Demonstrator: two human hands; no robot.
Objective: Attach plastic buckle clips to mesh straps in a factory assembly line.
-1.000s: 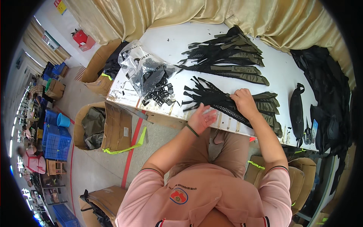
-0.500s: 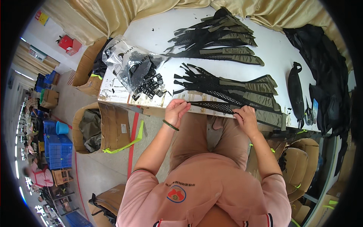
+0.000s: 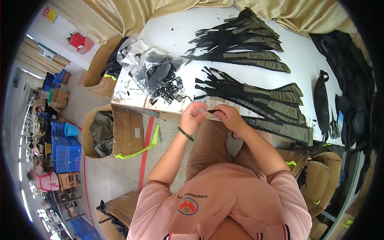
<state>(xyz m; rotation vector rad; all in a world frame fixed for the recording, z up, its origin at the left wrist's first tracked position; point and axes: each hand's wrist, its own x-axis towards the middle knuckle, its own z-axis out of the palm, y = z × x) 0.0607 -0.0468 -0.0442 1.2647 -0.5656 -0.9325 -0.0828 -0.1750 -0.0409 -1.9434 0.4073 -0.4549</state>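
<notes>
At the table's near edge, my left hand (image 3: 193,117) pinches the narrow tip of a black mesh strap (image 3: 212,111); its fingers are slightly blurred. Close beside it, my right hand (image 3: 229,117) grips the same strap a little behind the tip. The strap's wider mesh and olive part (image 3: 294,131) trails right along the table edge, partly hidden by my right hand. Just beyond it lies a fanned group of similar straps (image 3: 260,94). Left of these is a heap of black plastic slide buckles (image 3: 170,89), spilling from a clear printed bag (image 3: 138,60).
Another strap pile (image 3: 248,38) lies farther back on the white table (image 3: 160,24). On the right are a black padded strap (image 3: 321,100), scissors (image 3: 334,125) and black fabric (image 3: 346,72). Cardboard boxes (image 3: 128,134) stand on the floor below. Gold curtains (image 3: 100,16) hang behind.
My right hand has slid left along the strap from its olive part to near the tip, beside my left hand. The whole view has shifted slightly.
</notes>
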